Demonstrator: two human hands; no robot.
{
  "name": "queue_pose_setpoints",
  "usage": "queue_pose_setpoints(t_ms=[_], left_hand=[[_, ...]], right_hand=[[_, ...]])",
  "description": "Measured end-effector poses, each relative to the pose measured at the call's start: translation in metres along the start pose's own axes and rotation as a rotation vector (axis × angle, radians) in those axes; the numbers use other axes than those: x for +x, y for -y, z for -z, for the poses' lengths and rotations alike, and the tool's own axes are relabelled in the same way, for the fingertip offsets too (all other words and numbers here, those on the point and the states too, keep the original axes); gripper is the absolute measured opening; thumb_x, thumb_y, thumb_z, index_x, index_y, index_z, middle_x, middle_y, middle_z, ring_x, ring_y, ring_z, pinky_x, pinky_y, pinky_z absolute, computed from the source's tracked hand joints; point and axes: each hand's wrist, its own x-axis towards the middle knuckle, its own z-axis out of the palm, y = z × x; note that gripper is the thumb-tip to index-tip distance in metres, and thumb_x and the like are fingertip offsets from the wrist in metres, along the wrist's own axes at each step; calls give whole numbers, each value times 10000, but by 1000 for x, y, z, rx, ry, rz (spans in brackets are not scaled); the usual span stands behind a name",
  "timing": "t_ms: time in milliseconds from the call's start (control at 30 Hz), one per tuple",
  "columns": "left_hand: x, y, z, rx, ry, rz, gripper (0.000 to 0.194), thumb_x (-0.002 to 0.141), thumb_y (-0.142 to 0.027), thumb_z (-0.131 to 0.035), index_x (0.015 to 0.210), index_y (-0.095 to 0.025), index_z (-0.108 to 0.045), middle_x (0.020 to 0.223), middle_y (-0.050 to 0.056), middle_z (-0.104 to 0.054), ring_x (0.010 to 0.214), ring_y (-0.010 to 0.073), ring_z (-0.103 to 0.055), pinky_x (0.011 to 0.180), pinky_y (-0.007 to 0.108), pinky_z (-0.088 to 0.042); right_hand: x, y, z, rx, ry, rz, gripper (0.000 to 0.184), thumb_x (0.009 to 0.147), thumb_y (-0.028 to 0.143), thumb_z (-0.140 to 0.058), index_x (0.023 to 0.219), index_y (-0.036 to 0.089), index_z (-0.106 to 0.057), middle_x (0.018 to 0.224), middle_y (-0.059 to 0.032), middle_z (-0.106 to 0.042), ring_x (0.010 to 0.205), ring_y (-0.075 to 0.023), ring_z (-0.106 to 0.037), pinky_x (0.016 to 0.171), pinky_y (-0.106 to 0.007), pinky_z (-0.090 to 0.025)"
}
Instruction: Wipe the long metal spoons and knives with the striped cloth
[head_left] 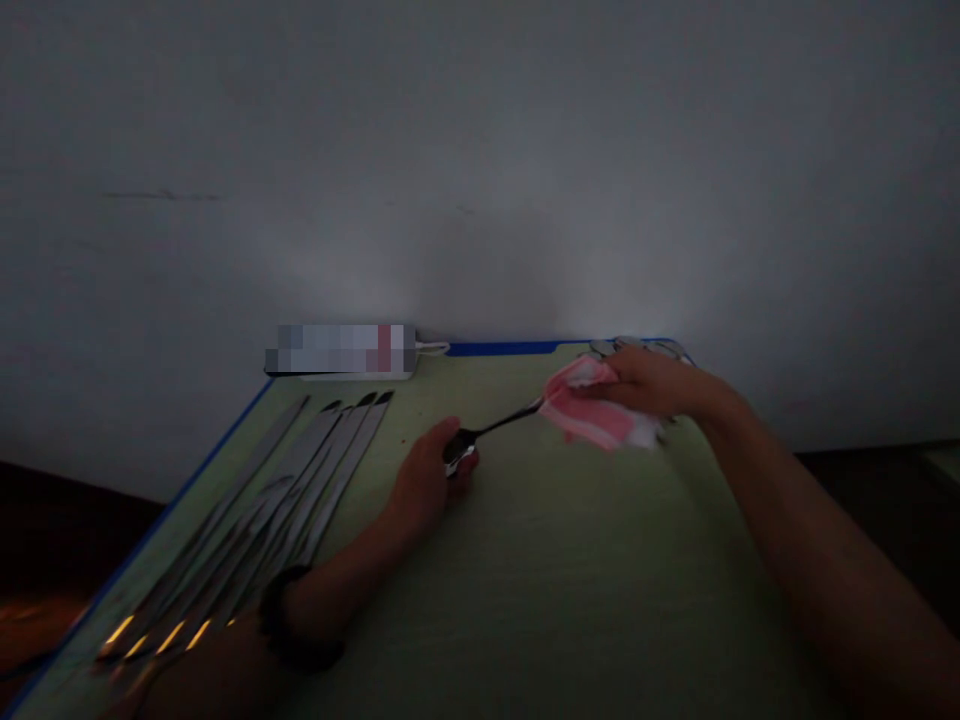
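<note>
Above the middle of the table, my left hand grips a metal spoon by its bowl end. The spoon's handle runs up to the right, and its far end goes into a pink and white cloth. My right hand is closed on that cloth, with the fingers partly hidden by its folds. To the left of my left hand, several knives lie side by side in a slanted row.
The light green table has a blue edge and stands against a grey wall. A white box-like object, blurred out, sits at the back left with a white cable. More shiny metal pieces lie behind my right hand.
</note>
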Motion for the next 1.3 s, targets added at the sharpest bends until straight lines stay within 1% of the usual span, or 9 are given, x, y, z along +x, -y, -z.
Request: queue_pose_setpoints(t_ms=[100, 267, 433, 500, 667, 867, 933, 1000, 1300], left_hand=[[2, -1, 0, -188, -45, -23, 447, 821, -484, -253, 475, -215, -343, 361, -74, -234, 315, 84, -199, 321, 206, -188], [-1, 1, 2, -97, -60, -112, 468, 850, -513, -252, 554, -197, -429, 402, -64, -296, 357, 97, -259, 359, 211, -211], [-10, -2, 7, 444, -107, -327, 427, 889, -443, -272, 593, -192, -451, 533, -22, -438, 495, 129, -399, 468, 233, -310], [-13, -5, 8, 567, -36, -409, 379, 882, -415, -310, 626, -189, -474, 574, -16, -483, 536, 136, -439, 513, 236, -336], [-16, -6, 7, 725, 122, -546, 299, 879, -392, -342, 855, -167, -537, 752, 20, -616, 622, 152, -548, 579, 238, -397], [-13, -5, 0, 727, 70, -431, 430, 936, -422, -261, 1247, -159, -398, 653, -12, -633, 571, 165, -574, 545, 245, -397], [-12, -5, -1, 777, 63, -411, 402, 937, -421, -285, 1211, -178, -451, 674, -7, -646, 584, 167, -584, 560, 252, -399], [-11, -3, -2, 808, 73, -429, 347, 936, -400, -308, 1101, -196, -536, 776, 11, -672, 663, 170, -606, 613, 260, -410], [-8, 0, -1, 839, 106, -407, 328, 945, -366, -302, 901, -197, -580, 781, 5, -639, 684, 162, -583, 633, 252, -393]], right_hand=[[0, -6, -2, -7, -87, -97, 498, 830, 557, -386, 593, 162, -575, 475, 26, -449, 435, -80, -373, 451, -222, -274], [7, 18, -21, 19, 153, 65, 447, 797, 557, -467, 837, 150, -645, 700, -35, -635, 583, -122, -530, 517, -229, -374], [-2, 33, -17, 161, -212, 102, 529, 793, 472, -541, 1254, 222, -467, 1283, -87, -520, 1033, -172, -547, 825, -291, -442], [-6, 41, -19, 134, -263, 182, 432, 844, 429, -483, 1224, 223, -503, 1249, -78, -549, 1044, -169, -542, 869, -310, -418], [-6, 62, -34, -20, 55, 331, 293, 902, 319, -408, 1054, 199, -629, 973, -53, -678, 850, -143, -600, 760, -259, -409], [-2, 23, -15, -341, -194, -101, 332, 896, 337, -385, 883, 182, -678, 872, -81, -693, 785, -178, -609, 706, -271, -392], [0, 1, -9, -453, -315, -314, 365, 906, 318, -337, 927, 163, -667, 919, -114, -685, 833, -202, -616, 721, -287, -400], [3, -15, -9, -503, -243, -447, 363, 896, 285, -339, 917, 129, -666, 942, -144, -681, 854, -216, -625, 725, -290, -409], [16, -31, -28, -567, -213, -591, 346, 897, 225, -305, 1017, 73, -592, 998, -195, -652, 911, -228, -623, 747, -290, -420]])
